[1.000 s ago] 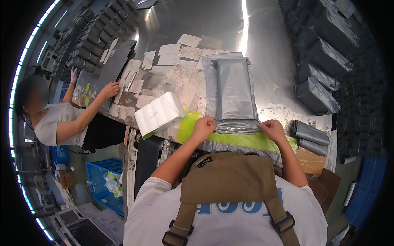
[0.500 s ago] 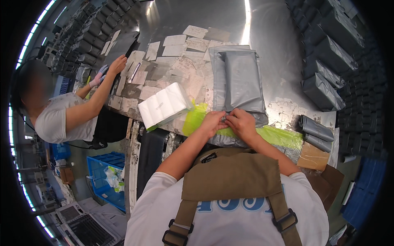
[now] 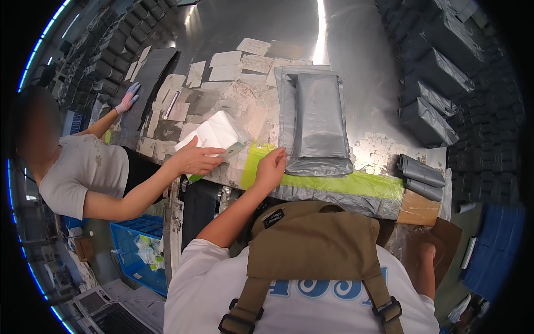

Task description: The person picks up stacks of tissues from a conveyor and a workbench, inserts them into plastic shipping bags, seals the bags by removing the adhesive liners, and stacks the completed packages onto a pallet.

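A grey plastic mailing bag (image 3: 318,119) with a boxy shape inside lies on the table in front of me, its near end folded over. My left hand (image 3: 271,166) is closed with curled fingers at the bag's lower left edge; what it pinches, if anything, is hidden. Low on the right, my right hand (image 3: 427,251) reaches down over a brown open cardboard box (image 3: 448,247) beside the table, and its fingers do not show. A co-worker's hand (image 3: 197,158) rests on a white wrapped pack (image 3: 214,132) left of the bag.
Yellow-green tape (image 3: 367,183) covers the table's near edge. Rolled grey bags (image 3: 423,175) lie at the near right corner. Filled grey bags (image 3: 428,122) are stacked along the right. The co-worker's gloved hand (image 3: 129,99) lies on flat dark bags (image 3: 146,92). A blue crate (image 3: 136,253) stands below left.
The bag's near end now lies folded over. My right hand has left it and dropped to the lower right; my left has shifted slightly left. The co-worker has reached onto the white pack.
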A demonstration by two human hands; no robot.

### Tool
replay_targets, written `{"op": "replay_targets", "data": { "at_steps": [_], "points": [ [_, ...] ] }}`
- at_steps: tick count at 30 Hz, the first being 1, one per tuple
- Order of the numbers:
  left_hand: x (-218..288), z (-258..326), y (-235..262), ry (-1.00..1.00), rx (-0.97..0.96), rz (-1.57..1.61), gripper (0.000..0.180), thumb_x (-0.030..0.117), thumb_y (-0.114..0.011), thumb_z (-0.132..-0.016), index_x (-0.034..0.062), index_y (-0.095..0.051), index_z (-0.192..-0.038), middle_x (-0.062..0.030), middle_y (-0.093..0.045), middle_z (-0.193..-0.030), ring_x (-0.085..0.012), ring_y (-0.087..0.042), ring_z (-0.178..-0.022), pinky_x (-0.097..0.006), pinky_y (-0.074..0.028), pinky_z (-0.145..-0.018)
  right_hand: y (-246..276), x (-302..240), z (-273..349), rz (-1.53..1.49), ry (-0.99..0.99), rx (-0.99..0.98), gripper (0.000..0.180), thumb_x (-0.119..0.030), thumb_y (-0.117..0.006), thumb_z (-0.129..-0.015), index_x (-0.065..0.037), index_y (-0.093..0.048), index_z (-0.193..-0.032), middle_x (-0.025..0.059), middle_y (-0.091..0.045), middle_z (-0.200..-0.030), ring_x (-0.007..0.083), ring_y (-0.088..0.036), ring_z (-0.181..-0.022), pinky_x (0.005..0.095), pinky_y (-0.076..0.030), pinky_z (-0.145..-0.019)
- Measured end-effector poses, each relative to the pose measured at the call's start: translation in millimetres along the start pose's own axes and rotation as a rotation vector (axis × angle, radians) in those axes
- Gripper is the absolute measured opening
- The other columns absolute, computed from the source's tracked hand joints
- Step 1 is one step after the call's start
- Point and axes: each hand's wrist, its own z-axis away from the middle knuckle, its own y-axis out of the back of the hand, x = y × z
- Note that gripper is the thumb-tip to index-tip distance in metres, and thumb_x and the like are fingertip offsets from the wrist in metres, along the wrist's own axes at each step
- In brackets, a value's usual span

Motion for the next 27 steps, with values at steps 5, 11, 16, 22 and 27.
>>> {"op": "replay_targets", "data": {
  "at_steps": [5,11,16,22,27],
  "points": [
    [36,-4,33,-1.013,-0.098,-0.734,0.039,0.009,-0.056,-0.083,0.0102,-0.063,-0.121,-0.0112,-0.058,-0.131,-0.0287,-0.053,-0.125,-0.042,-0.045,-0.098,152,-115,-81,-0.435,0.24,0.653,0.026,-0.001,-0.065,-0.075,-0.009,-0.07,-0.1,0.0105,-0.059,-0.087,0.031,-0.061,-0.077,0.0408,-0.05,-0.066],
    [27,-40,29,-1.176,-0.254,-0.776,0.037,0.01,-0.055,-0.084,0.0097,-0.063,-0.12,-0.0103,-0.055,-0.136,-0.0286,-0.051,-0.129,-0.043,-0.043,-0.102,207,-205,-202,-0.177,1.043,0.802,0.028,-0.014,-0.062,-0.078,-0.014,-0.068,-0.106,0.0069,-0.056,-0.131,0.0263,-0.051,-0.121,0.0395,-0.044,-0.1],
    [11,-48,31,-1.123,-0.292,-0.617,0.034,0.011,-0.054,-0.086,0.0104,-0.063,-0.119,-0.0093,-0.055,-0.136,-0.0274,-0.05,-0.13,-0.043,-0.042,-0.105,209,-195,-226,-0.367,1.118,0.719,0.019,-0.007,-0.069,-0.07,-0.008,-0.071,-0.089,0.0064,-0.066,-0.113,0.0261,-0.059,-0.112,0.0364,-0.051,-0.09],
    [12,-41,34,-1.096,-0.277,-0.813,0.034,0.012,-0.058,-0.084,0.0119,-0.063,-0.118,-0.008,-0.052,-0.139,-0.0259,-0.046,-0.134,-0.045,-0.038,-0.107,205,-195,-231,-0.648,1.036,0.701,0.027,-0.001,-0.071,-0.068,-0.005,-0.07,-0.094,0.0077,-0.07,-0.099,0.0276,-0.066,-0.098,0.0365,-0.055,-0.082],
    [11,-41,31,-1.084,-0.28,-0.726,0.038,0.006,-0.062,-0.079,0.0122,-0.064,-0.116,-0.0077,-0.053,-0.139,-0.0263,-0.047,-0.132,-0.046,-0.04,-0.105,203,-198,-233,-0.786,0.961,0.652,0.022,0.0,-0.068,-0.073,-0.004,-0.069,-0.095,0.0097,-0.07,-0.099,0.0291,-0.066,-0.097,0.0363,-0.054,-0.083]
  ]
}}
